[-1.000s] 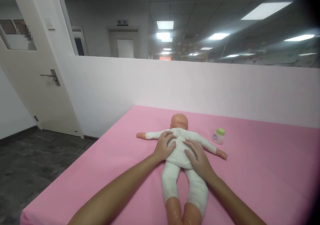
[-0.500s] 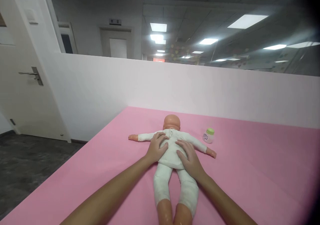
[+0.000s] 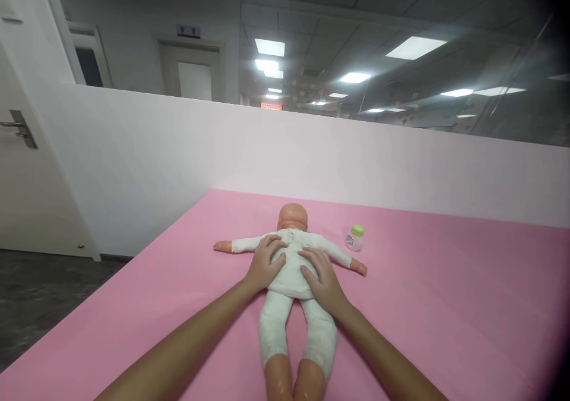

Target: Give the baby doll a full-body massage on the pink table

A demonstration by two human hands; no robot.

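A baby doll (image 3: 291, 268) in a white suit lies flat on the pink-covered table (image 3: 445, 306), arms spread, bare head toward the far wall. My left hand (image 3: 263, 264) rests palm-down on the left side of its torso, fingers spread. On the right side of the torso lies my right hand (image 3: 322, 280), also flat. Both hands press on the doll without gripping it. A small clear bottle with a green cap (image 3: 355, 238) stands upright just beyond the doll's right-side arm.
A low white partition wall (image 3: 356, 157) runs along the table's far edge, with glass above it. The table's left edge drops to a dark floor (image 3: 40, 294). A white door with a metal handle (image 3: 18, 129) stands at the far left.
The view has swung to the right, so the door slid toward the left edge. My hands stay flat on the doll's torso in the same places.
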